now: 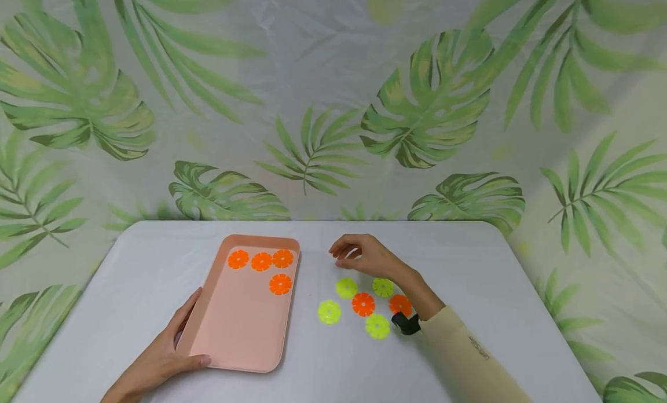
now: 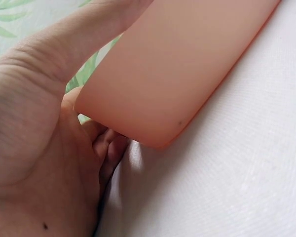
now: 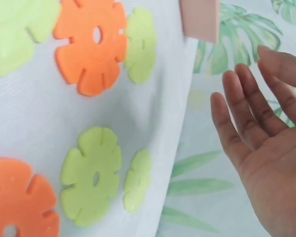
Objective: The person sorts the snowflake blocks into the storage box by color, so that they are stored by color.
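A pink rectangular tray [image 1: 237,328] lies on the left part of the table, with several orange notched discs, such as the orange disc [image 1: 280,284], near its far end. My left hand [image 1: 165,352] grips the tray's near left corner, thumb at the near rim and fingers along the left side; in the left wrist view the hand [image 2: 49,128] wraps round the tray wall [image 2: 153,74]. To the right of the tray, my right hand [image 1: 367,255] hovers with loosely bent fingers and holds nothing. Below it lie several yellow-green discs [image 1: 346,288] and two orange discs [image 1: 363,304].
A white cloth covers the table [image 1: 500,310], whose far edge meets a leaf-patterned curtain [image 1: 312,73]. A black strap with a small device [image 1: 406,323] sits on the right wrist, beside an orange disc.
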`<state>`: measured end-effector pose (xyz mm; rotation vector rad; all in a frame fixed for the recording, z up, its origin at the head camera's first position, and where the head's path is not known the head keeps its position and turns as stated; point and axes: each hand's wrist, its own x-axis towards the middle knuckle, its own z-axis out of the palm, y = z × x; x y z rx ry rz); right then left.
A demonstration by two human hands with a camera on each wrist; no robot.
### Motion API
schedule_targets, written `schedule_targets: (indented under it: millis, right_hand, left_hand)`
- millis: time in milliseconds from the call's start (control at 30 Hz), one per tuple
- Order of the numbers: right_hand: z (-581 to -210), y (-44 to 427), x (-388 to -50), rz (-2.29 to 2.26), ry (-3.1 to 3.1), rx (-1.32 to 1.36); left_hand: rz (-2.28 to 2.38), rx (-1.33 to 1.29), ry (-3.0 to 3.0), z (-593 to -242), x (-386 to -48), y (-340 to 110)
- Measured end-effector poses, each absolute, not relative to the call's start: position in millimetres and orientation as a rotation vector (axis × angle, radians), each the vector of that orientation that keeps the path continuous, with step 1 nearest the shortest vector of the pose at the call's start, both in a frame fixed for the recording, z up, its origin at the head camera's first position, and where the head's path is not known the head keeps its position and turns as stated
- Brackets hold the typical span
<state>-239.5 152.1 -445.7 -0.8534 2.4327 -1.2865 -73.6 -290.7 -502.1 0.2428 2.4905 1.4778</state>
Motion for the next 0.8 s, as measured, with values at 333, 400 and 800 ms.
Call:
schedule_targets:
  millis: [333,400,800]
  right_hand:
    - [-451,171,-224,-1.294,2.425,-0.846]
    - [-453,174,-221,-1.289,2.418,-0.827]
    - [-469,184,-207,-1.276,2.422,-0.791]
  left_hand:
    - [1.42,0.288,2.542,-505,-75,-293]
    - [1.432,0.276,2.529,-506,-76,-292]
    - [1.417,0.262,2.527,-505,-75,-292]
